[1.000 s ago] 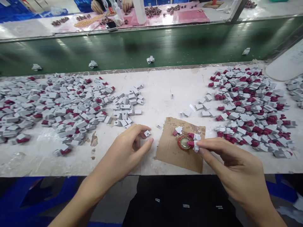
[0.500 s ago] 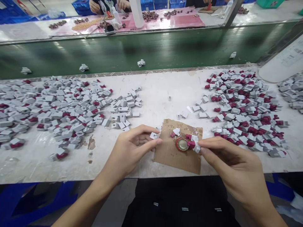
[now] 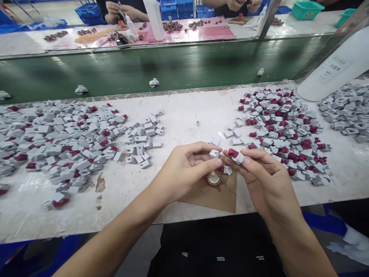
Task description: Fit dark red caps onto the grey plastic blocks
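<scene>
Between thumb and index finger, my left hand (image 3: 191, 169) pinches a small grey plastic piece (image 3: 214, 154). Close to its right, my right hand (image 3: 263, 173) grips a grey-and-maroon plastic piece (image 3: 236, 156), maroon end toward the left. The two pieces are near each other but apart. Below them a bottle cap (image 3: 214, 179) lies upturned on a brown cardboard sheet (image 3: 221, 200), partly covered by my left hand. Another grey-and-maroon part (image 3: 227, 170) rests on the cardboard beside the cap.
Heaps of plastic parts lie left (image 3: 72, 142) and right (image 3: 285, 130) on the white table (image 3: 190, 104). A white bottle (image 3: 331, 73) leans at the right. Behind runs a green conveyor belt (image 3: 201, 65) carrying several grey parts. Co-workers' hands (image 3: 115, 13) are across it.
My right hand has lifted a grey-and-maroon piece from near the cap, leaving another there. My left hand has brought its grey piece rightward, close to it. The whole view has shifted.
</scene>
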`<state>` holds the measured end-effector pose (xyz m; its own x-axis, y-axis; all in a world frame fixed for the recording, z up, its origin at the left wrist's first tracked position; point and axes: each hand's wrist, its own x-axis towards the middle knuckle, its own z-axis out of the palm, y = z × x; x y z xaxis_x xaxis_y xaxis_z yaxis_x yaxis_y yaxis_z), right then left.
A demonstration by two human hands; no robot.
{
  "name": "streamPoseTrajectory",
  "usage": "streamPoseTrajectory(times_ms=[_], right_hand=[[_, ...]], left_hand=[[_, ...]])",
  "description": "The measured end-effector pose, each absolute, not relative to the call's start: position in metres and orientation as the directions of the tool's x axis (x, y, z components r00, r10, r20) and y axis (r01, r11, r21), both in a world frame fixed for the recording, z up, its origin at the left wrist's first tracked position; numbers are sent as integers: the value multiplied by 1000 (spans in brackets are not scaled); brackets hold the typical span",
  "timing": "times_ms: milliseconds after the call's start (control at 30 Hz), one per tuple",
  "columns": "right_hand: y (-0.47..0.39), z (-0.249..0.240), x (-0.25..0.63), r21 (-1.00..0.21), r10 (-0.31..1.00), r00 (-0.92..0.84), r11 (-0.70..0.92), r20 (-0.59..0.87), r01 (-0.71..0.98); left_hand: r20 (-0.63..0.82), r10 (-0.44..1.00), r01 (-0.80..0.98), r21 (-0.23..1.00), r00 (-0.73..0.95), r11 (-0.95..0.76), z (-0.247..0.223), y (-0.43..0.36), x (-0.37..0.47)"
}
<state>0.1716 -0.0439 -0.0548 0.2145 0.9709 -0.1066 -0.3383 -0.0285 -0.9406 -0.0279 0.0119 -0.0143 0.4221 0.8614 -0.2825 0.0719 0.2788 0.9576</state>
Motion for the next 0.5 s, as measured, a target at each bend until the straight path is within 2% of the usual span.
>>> streamPoseTrajectory(times_ms=[200, 500], right_hand=[[-43, -55, 174, -916, 983, 137, -60, -124, -397], [-41, -54, 173, -931, 986, 129, -56, -109, -361]], left_hand=[[-302, 857, -11, 941, 416, 337, -14, 12, -21], [-306, 873, -23, 940, 379, 340, -18, 16, -19]])
